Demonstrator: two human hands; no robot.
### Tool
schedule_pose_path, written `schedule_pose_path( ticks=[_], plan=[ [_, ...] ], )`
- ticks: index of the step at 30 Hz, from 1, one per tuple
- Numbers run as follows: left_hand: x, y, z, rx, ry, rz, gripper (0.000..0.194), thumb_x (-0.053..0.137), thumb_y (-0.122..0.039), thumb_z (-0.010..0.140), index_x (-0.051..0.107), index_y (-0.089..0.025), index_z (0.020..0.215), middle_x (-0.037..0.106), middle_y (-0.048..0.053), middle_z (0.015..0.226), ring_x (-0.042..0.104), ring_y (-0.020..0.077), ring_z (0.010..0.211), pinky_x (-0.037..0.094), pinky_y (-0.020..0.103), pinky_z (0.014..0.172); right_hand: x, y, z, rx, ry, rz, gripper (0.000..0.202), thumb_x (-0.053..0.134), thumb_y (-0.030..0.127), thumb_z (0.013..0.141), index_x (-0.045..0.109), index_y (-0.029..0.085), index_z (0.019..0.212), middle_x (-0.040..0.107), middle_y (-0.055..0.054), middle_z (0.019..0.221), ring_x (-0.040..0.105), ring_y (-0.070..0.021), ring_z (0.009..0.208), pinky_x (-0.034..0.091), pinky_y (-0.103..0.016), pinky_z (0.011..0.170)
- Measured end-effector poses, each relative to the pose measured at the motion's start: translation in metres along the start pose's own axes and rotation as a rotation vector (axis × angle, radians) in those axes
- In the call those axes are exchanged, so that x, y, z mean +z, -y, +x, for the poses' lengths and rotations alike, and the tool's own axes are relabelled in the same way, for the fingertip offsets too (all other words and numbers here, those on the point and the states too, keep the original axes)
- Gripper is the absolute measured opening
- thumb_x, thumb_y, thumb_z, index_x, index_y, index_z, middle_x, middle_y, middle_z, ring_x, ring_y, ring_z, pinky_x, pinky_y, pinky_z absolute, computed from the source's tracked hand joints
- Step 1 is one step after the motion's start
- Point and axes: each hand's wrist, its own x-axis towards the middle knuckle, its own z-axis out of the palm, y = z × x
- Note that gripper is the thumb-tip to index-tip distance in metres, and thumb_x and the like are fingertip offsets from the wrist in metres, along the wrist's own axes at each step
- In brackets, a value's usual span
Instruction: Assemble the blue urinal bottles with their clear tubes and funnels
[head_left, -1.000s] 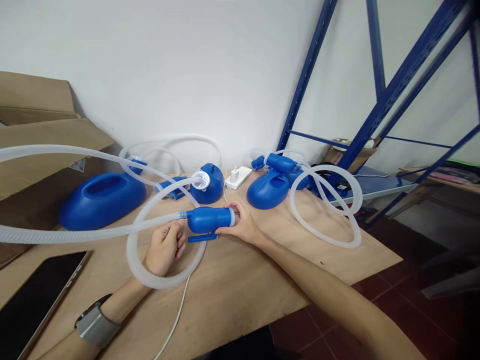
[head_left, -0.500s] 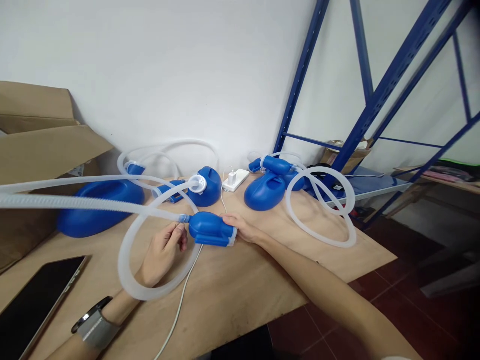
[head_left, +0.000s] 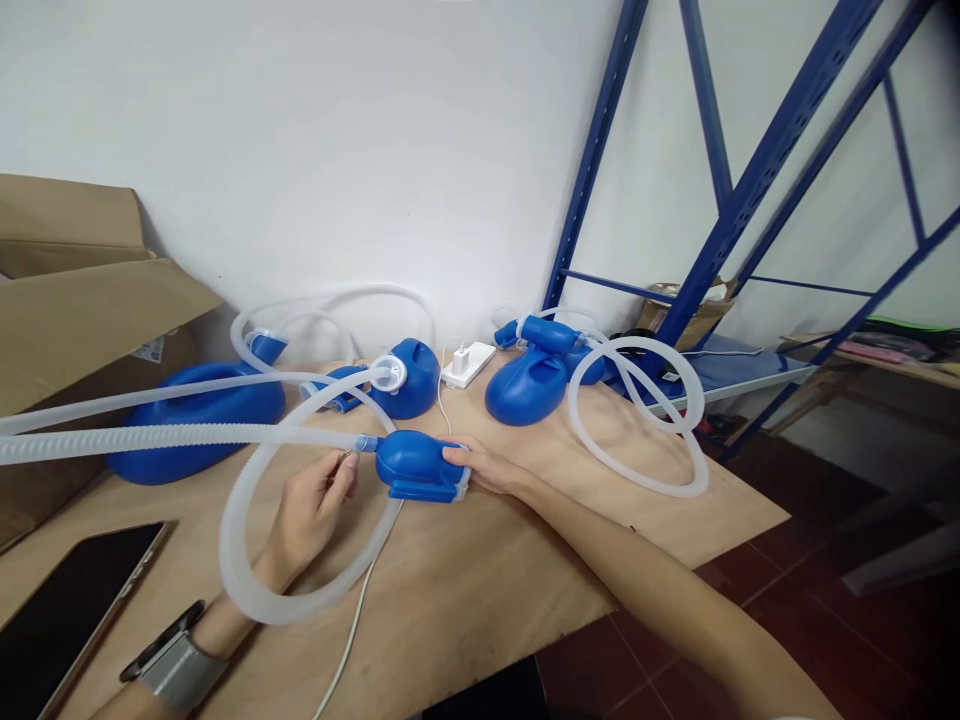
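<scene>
My right hand (head_left: 480, 466) grips the far right end of a blue plastic urinal head (head_left: 416, 462), thumb on top. A translucent ribbed hose (head_left: 187, 437) joins the head's left end, where a thin wire hose clamp (head_left: 366, 443) sits around the joint. Just below and left of that joint is my left hand (head_left: 319, 500), its fingers curled and thumb pressed to the index finger. Something tiny shows at its fingertips, too small to name. A loop of smooth translucent hose (head_left: 240, 520) arcs around the left wrist, which wears a watch (head_left: 169, 650).
Blue urinal bottles (head_left: 529, 385) with coiled hoses (head_left: 637, 440) stand at the back of the wooden table (head_left: 517, 580). A phone (head_left: 75, 610) and an open cardboard box (head_left: 97, 310) are left. A white power strip (head_left: 469, 366) sits near the wall; a blue metal rack (head_left: 600, 150) rises right.
My left hand has shifted slightly left, away from the hose joint. My right thumb has come onto the top of the head. The hoses at left hang lower in view.
</scene>
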Motion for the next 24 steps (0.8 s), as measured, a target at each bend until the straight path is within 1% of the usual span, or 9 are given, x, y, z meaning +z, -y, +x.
schedule_pose_path(
  ticks=[2,6,8,10,12,15,18,21,24],
  plan=[
    [-0.002,0.003,0.001,0.069,-0.016,0.092,0.042,0.047,-0.049,0.097,0.051,-0.024,0.063,0.055,-0.002,0.056,0.052,0.0159,0.053,0.041,0.029,0.056,-0.001,0.000,0.000,0.026,0.028,-0.012,0.055,0.088,0.064,0.072,0.077,0.018,0.102,0.072,-0.002,0.088,0.065,-0.0159,0.080,0.053,-0.028,0.076],
    [-0.005,0.010,0.002,0.127,-0.062,0.177,0.041,0.046,-0.044,0.097,0.048,-0.025,0.062,0.050,-0.003,0.051,0.047,0.0142,0.047,0.036,0.028,0.052,-0.001,0.002,-0.002,0.007,-0.006,-0.087,0.053,0.090,0.061,0.071,0.077,0.019,0.102,0.071,-0.001,0.091,0.062,-0.0148,0.081,0.050,-0.025,0.073],
    [-0.007,0.012,0.002,0.199,-0.068,0.189,0.039,0.048,-0.041,0.096,0.049,-0.024,0.061,0.051,-0.003,0.051,0.047,0.0135,0.047,0.036,0.028,0.052,-0.001,0.003,-0.003,0.009,0.005,-0.106,0.054,0.090,0.061,0.071,0.076,0.019,0.102,0.071,-0.001,0.092,0.062,-0.0152,0.083,0.049,-0.025,0.074],
    [-0.009,0.014,0.001,0.269,-0.063,0.200,0.037,0.050,-0.036,0.095,0.050,-0.024,0.059,0.053,-0.003,0.050,0.047,0.0129,0.046,0.037,0.027,0.052,-0.001,0.005,-0.004,0.021,0.037,-0.118,0.055,0.088,0.064,0.072,0.075,0.017,0.098,0.069,0.000,0.088,0.060,-0.0147,0.081,0.048,-0.025,0.073],
    [-0.011,0.015,0.001,0.298,-0.053,0.206,0.037,0.050,-0.033,0.093,0.051,-0.024,0.058,0.054,-0.002,0.049,0.048,0.0125,0.045,0.037,0.026,0.052,-0.001,0.006,-0.004,0.024,0.050,-0.137,0.053,0.086,0.065,0.075,0.074,0.017,0.095,0.066,0.000,0.083,0.058,-0.0143,0.078,0.047,-0.026,0.071],
    [-0.011,0.015,0.000,0.284,-0.055,0.199,0.036,0.050,-0.033,0.091,0.053,-0.024,0.057,0.055,-0.002,0.048,0.048,0.0125,0.044,0.037,0.026,0.051,-0.001,0.006,-0.004,0.004,0.031,-0.216,0.048,0.085,0.061,0.077,0.073,0.017,0.094,0.065,0.000,0.085,0.057,-0.0150,0.079,0.047,-0.027,0.073],
    [-0.008,0.015,0.000,0.250,-0.071,0.198,0.036,0.048,-0.034,0.092,0.054,-0.024,0.058,0.056,-0.001,0.048,0.050,0.0133,0.043,0.036,0.027,0.051,0.003,0.006,-0.003,-0.008,0.041,-0.304,0.049,0.089,0.056,0.074,0.075,0.017,0.101,0.068,-0.001,0.092,0.060,-0.0169,0.084,0.050,-0.028,0.076],
    [-0.004,0.013,-0.002,0.194,-0.081,0.200,0.044,0.042,-0.035,0.096,0.048,-0.024,0.054,0.054,-0.001,0.045,0.050,0.0143,0.042,0.036,0.029,0.050,0.007,0.005,-0.001,-0.037,0.020,-0.362,0.054,0.091,0.052,0.072,0.075,0.018,0.110,0.070,-0.002,0.099,0.062,-0.0180,0.088,0.051,-0.028,0.077],
    [-0.003,0.009,-0.002,0.126,-0.060,0.181,0.053,0.036,-0.040,0.102,0.046,-0.024,0.053,0.055,0.000,0.046,0.053,0.0150,0.045,0.040,0.028,0.052,0.008,0.002,0.001,-0.062,-0.019,-0.373,0.055,0.092,0.052,0.070,0.075,0.018,0.109,0.071,-0.002,0.098,0.063,-0.0180,0.088,0.051,-0.028,0.077]
  ],
)
